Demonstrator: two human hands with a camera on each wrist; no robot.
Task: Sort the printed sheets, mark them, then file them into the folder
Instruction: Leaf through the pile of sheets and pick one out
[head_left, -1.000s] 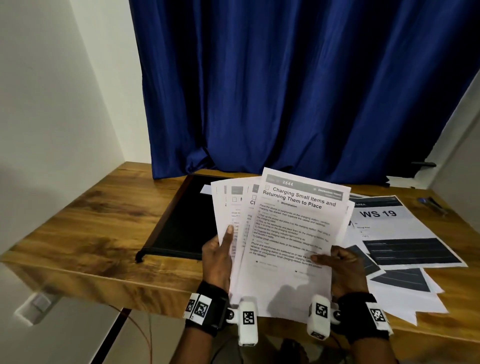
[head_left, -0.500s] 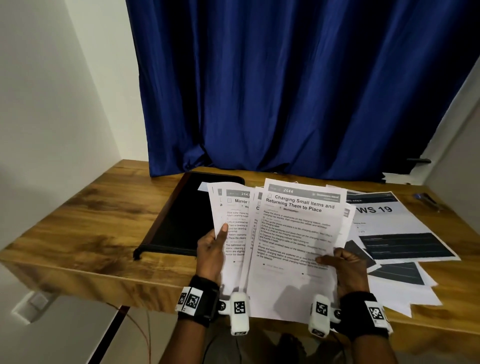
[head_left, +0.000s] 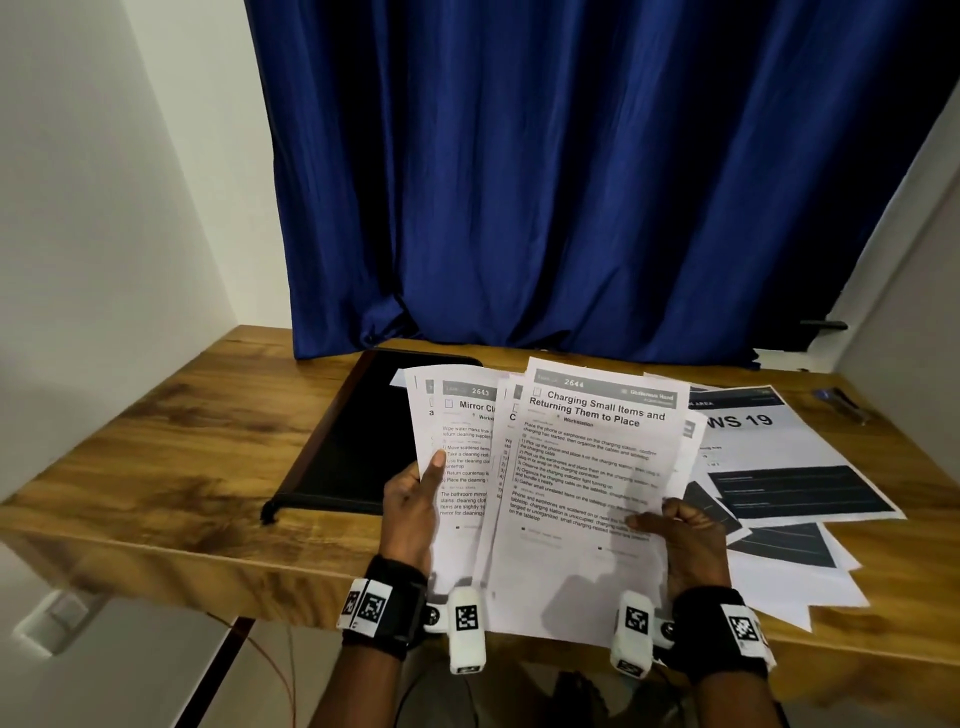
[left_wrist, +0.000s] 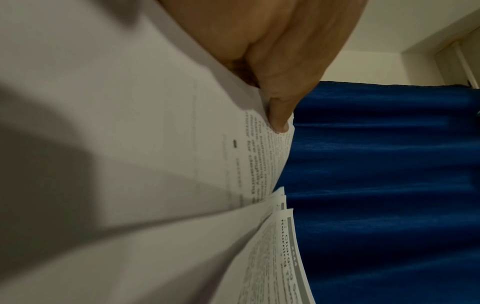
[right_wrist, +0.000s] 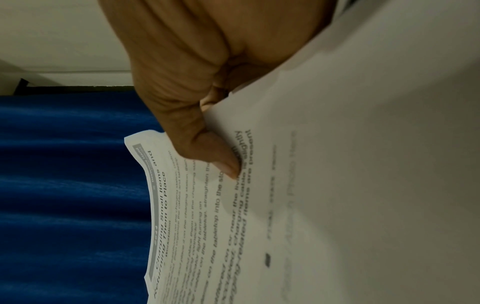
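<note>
My left hand (head_left: 410, 499) pinches the fanned printed sheets (head_left: 467, 457) by thumb, and my right hand (head_left: 685, 535) pinches the front sheet (head_left: 587, 467), all raised above the desk (head_left: 156, 467). I judge I'm sorting; next I'd slide that sheet free without creasing it, the black folder (head_left: 358, 441) lying open beyond my left hand.

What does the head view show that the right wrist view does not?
Only the head view shows the desk, the black folder lying open on it, the WS 19 sheets at right, a pen, and the left hand holding the fanned sheets. Only the right wrist view shows the thumb up close, pressed on the print. Both show the right hand, its grip on the 2644 sheet, and the blue curtain.
</note>
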